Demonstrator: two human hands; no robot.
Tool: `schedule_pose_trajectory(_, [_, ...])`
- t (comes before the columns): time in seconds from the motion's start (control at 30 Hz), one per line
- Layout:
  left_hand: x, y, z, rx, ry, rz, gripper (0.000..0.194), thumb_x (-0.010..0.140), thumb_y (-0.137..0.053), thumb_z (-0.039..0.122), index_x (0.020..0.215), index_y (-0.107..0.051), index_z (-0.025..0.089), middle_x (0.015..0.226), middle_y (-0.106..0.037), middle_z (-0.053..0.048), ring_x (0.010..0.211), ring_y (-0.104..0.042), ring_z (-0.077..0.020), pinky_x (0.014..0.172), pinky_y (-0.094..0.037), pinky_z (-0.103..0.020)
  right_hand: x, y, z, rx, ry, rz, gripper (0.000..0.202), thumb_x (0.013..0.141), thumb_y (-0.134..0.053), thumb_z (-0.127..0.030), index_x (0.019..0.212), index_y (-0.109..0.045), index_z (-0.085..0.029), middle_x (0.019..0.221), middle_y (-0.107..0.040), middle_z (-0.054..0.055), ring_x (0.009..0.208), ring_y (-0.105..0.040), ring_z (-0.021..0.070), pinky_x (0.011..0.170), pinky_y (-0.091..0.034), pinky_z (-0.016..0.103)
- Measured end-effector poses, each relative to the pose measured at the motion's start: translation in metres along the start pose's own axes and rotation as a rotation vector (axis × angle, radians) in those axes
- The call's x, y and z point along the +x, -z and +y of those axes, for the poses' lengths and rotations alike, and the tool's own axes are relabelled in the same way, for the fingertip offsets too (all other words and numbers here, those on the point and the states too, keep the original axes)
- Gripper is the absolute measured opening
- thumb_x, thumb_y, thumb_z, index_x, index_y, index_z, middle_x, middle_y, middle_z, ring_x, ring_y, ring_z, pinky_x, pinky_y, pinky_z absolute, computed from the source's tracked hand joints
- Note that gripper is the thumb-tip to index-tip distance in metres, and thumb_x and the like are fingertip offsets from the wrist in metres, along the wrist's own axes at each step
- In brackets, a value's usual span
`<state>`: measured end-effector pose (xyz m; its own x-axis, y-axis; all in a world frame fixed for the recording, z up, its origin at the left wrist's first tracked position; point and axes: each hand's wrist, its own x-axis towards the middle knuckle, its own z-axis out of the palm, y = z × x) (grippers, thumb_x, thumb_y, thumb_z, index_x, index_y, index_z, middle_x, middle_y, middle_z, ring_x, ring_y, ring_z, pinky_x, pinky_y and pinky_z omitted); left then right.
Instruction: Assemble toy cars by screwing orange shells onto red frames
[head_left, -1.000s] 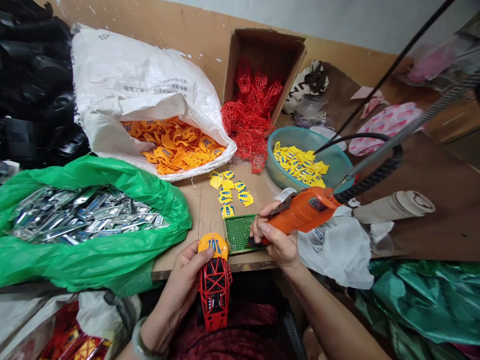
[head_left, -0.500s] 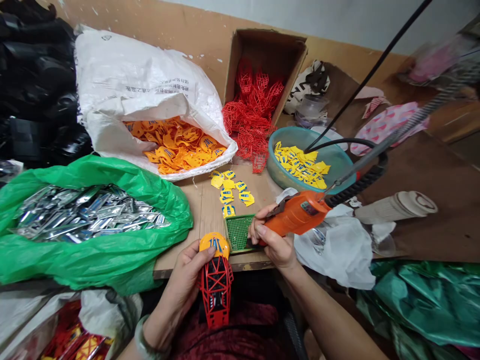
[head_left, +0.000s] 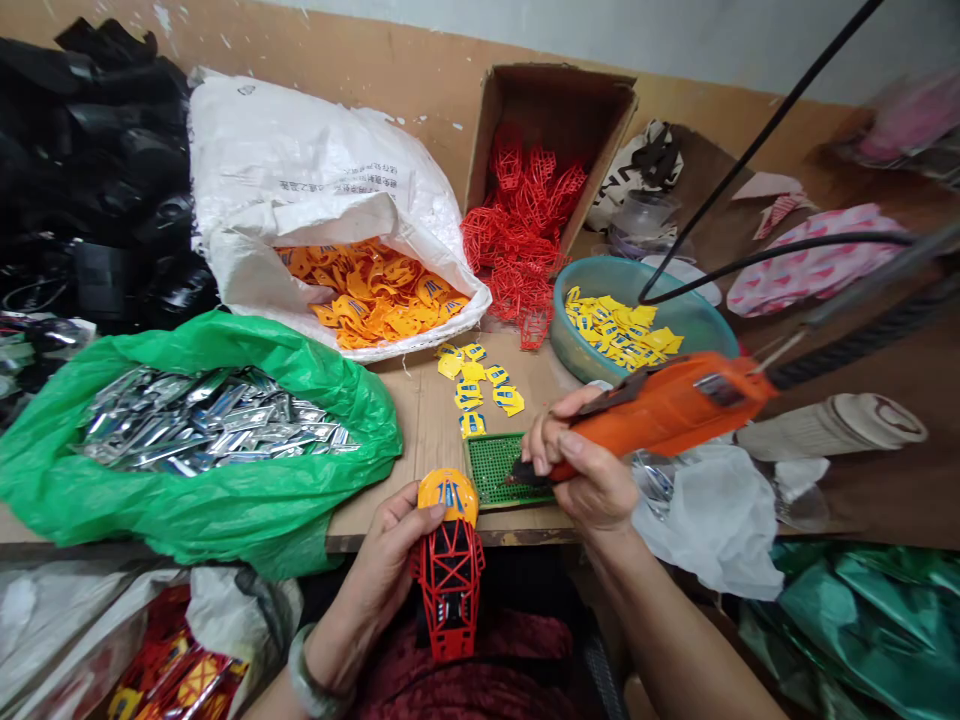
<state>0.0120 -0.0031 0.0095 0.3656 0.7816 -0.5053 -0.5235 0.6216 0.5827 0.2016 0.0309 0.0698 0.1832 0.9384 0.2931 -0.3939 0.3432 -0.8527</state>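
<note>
Showing a red frame and an orange round end, the toy part [head_left: 450, 575] is held by the left hand [head_left: 390, 550] just in front of the table [head_left: 424, 415], with the thumb pressed on the orange end. The big orange tool [head_left: 660, 410] is gripped by the right hand [head_left: 589, 480], and its dark tip is seen above the green tray [head_left: 495, 462], apart from the toy part. Small yellow pieces [head_left: 469, 396] are spread behind the tray. More yellow bits [head_left: 622, 328] are kept in a round bowl [head_left: 712, 320]. Shiny strips [head_left: 210, 420] are heaped in a green bag [head_left: 330, 500] on the left. Farther back, orange pieces [head_left: 382, 300] are held in a white sack [head_left: 300, 145], and red frames [head_left: 517, 240] are spilled from a brown box [head_left: 609, 160].
</note>
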Motion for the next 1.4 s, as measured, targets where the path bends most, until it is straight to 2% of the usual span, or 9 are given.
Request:
schedule_pose_trajectory(0.13, [-0.001, -0.001, 0.000, 0.025, -0.008, -0.008, 0.037, 0.067, -0.088, 0.026, 0.098, -0.076, 0.011, 0.083, -0.080, -0.009, 0.063, -0.070, -0.0160, 0.063, -0.057, -0.024, 0.016, -0.029, -0.014, 0.038, 0.004, 0.008, 0.018, 0.076, -0.070, -0.031, 0.088, -0.058, -0.026, 0.050, -0.046, -0.008, 0.039, -0.044, 0.0139, 0.047, -0.043, 0.032])
schedule_pose_trajectory(0.3, [-0.001, 0.001, -0.001, 0.028, -0.020, -0.036, 0.032, 0.071, -0.086, 0.027, 0.097, -0.075, 0.012, 0.087, -0.080, -0.010, 0.066, -0.069, -0.0154, 0.066, -0.056, -0.024, 0.018, -0.045, -0.002, 0.052, -0.055, -0.021, 0.023, 0.074, -0.070, -0.035, 0.089, -0.056, -0.026, 0.052, -0.045, -0.009, 0.038, -0.043, 0.0124, 0.048, -0.047, 0.032])
schedule_pose_trajectory(0.47, [0.000, 0.004, -0.001, 0.028, -0.010, -0.048, 0.030, 0.072, -0.084, 0.026, 0.097, -0.075, 0.012, 0.086, -0.079, -0.009, 0.065, -0.068, -0.0140, 0.064, -0.055, -0.023, 0.013, -0.043, 0.011, 0.078, -0.073, -0.070, 0.020, 0.077, -0.068, -0.031, 0.092, -0.057, -0.025, 0.053, -0.048, -0.008, 0.041, -0.047, 0.0131, 0.050, -0.049, 0.032])
schedule_pose_trajectory(0.73, [0.001, 0.005, -0.002, 0.037, -0.019, -0.057, 0.033, 0.071, -0.086, 0.028, 0.097, -0.076, 0.012, 0.082, -0.078, -0.007, 0.061, -0.065, -0.0129, 0.062, -0.052, -0.022, 0.009, -0.043, 0.015, 0.037, -0.094, -0.125, 0.022, 0.079, -0.071, -0.035, 0.093, -0.057, -0.026, 0.051, -0.046, -0.009, 0.041, -0.046, 0.0135, 0.051, -0.048, 0.032])
schedule_pose_trajectory(0.93, [0.000, 0.000, -0.003, 0.063, -0.054, -0.025, 0.030, 0.068, -0.087, 0.029, 0.091, -0.074, 0.014, 0.082, -0.076, -0.006, 0.065, -0.065, -0.0147, 0.063, -0.050, -0.024, 0.001, -0.038, 0.019, -0.011, -0.099, -0.205, 0.017, 0.085, -0.067, -0.030, 0.093, -0.054, -0.025, 0.062, -0.052, -0.007, 0.047, -0.051, 0.0123, 0.053, -0.047, 0.030])
schedule_pose_trajectory(1.03, [-0.002, -0.002, -0.004, 0.093, -0.068, -0.030, 0.032, 0.069, -0.086, 0.030, 0.095, -0.074, 0.014, 0.082, -0.075, -0.005, 0.066, -0.065, -0.0150, 0.064, -0.049, -0.024, -0.002, -0.036, 0.022, -0.046, -0.107, -0.243, 0.020, 0.085, -0.069, -0.033, 0.090, -0.052, -0.025, 0.065, -0.051, -0.007, 0.047, -0.050, 0.0110, 0.053, -0.047, 0.029])
schedule_pose_trajectory(1.17, [-0.004, -0.003, -0.004, 0.118, -0.072, -0.058, 0.029, 0.071, -0.085, 0.030, 0.094, -0.074, 0.015, 0.080, -0.074, -0.004, 0.068, -0.065, -0.0158, 0.065, -0.050, -0.024, -0.003, -0.038, 0.020, -0.035, -0.109, -0.229, 0.022, 0.084, -0.070, -0.034, 0.093, -0.052, -0.026, 0.065, -0.052, -0.007, 0.047, -0.050, 0.0113, 0.053, -0.048, 0.030])
schedule_pose_trajectory(1.27, [-0.007, -0.002, -0.001, 0.118, -0.053, -0.039, 0.030, 0.072, -0.086, 0.030, 0.094, -0.074, 0.015, 0.084, -0.076, -0.005, 0.069, -0.067, -0.0153, 0.067, -0.052, -0.024, 0.001, -0.037, 0.012, 0.048, -0.078, -0.167, 0.018, 0.084, -0.069, -0.033, 0.097, -0.056, -0.027, 0.057, -0.048, -0.009, 0.044, -0.047, 0.0120, 0.051, -0.046, 0.029])
schedule_pose_trajectory(1.4, [-0.008, 0.004, 0.004, 0.124, -0.034, 0.009, 0.033, 0.073, -0.086, 0.031, 0.099, -0.075, 0.015, 0.090, -0.079, -0.008, 0.070, -0.070, -0.0167, 0.068, -0.055, -0.025, 0.001, -0.021, 0.005, 0.008, -0.054, -0.061, 0.020, 0.082, -0.070, -0.032, 0.096, -0.058, -0.026, 0.054, -0.046, -0.009, 0.043, -0.045, 0.0125, 0.050, -0.044, 0.030])
